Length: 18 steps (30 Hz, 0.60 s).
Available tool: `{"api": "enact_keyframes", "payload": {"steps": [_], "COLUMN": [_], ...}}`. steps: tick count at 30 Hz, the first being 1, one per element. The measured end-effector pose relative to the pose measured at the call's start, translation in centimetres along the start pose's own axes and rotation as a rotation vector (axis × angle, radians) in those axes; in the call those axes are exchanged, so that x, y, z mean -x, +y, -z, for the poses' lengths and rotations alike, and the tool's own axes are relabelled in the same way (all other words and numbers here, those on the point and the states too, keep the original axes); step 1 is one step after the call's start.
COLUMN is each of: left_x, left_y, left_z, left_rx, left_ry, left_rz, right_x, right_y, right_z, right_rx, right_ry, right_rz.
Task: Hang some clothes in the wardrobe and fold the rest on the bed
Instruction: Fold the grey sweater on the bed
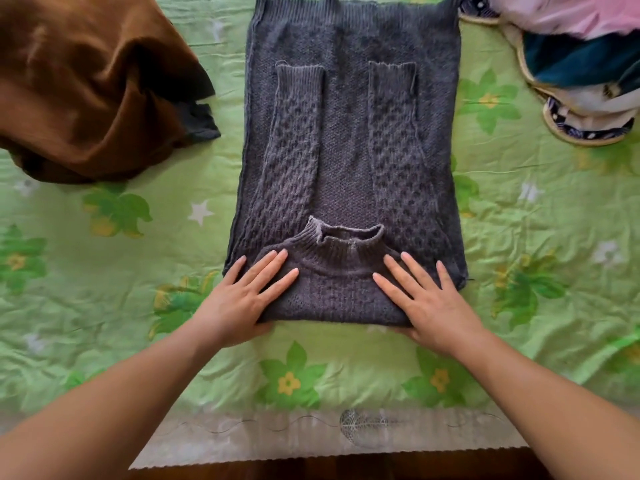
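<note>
A dark grey knitted sweater (pixel 349 140) lies flat on the bed's green flowered sheet (pixel 145 278). Both its sleeves are folded in over the body, and the collar end is folded over at the near edge. My left hand (pixel 242 299) lies flat on the folded near part, left of the collar, fingers spread. On the right side of the collar my right hand (pixel 426 303) rests flat too, fingers apart. The thumbs of both hands sit at the sweater's near fold edge.
A crumpled brown garment (pixel 90 88) lies at the far left, with a dark scrap (pixel 201 123) beside it. A heap of pink, teal and patterned clothes (pixel 575 53) sits at the far right. The bed's near edge (pixel 329 441) runs across the bottom.
</note>
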<state>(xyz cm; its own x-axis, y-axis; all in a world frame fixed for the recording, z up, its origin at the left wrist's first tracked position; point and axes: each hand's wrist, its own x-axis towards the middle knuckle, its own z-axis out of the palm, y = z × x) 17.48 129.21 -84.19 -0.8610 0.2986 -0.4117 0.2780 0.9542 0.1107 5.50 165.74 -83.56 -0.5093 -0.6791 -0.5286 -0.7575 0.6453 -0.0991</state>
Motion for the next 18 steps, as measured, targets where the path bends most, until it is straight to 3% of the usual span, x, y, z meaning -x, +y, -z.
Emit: {"api": "enact_keyframes", "payload": {"steps": [6,10,15,18], "left_x": [1.1,1.1,0.2,-0.3], "left_y": [-3.9,-4.6,-3.7,-3.6], "left_z": [0.8,0.8,2.2,3.7], "left_rx": [-0.075,-0.067,0.212,0.315], "left_ry": [0.028,0.087,0.244,0.230], "left_rz": [-0.182,-0.201,-0.078,0.011], "right_x": [2.6,2.8,1.6,1.8], "right_y": [4.0,4.3,3.6,3.7], "right_z": [0.5,0.1,1.2,2.4], "right_rx": [0.063,0.037,-0.231,-0.342], "right_ry": [0.089,0.192,0.360,0.426], "right_rz": [0.175,0.228,0.103,0.058]}}
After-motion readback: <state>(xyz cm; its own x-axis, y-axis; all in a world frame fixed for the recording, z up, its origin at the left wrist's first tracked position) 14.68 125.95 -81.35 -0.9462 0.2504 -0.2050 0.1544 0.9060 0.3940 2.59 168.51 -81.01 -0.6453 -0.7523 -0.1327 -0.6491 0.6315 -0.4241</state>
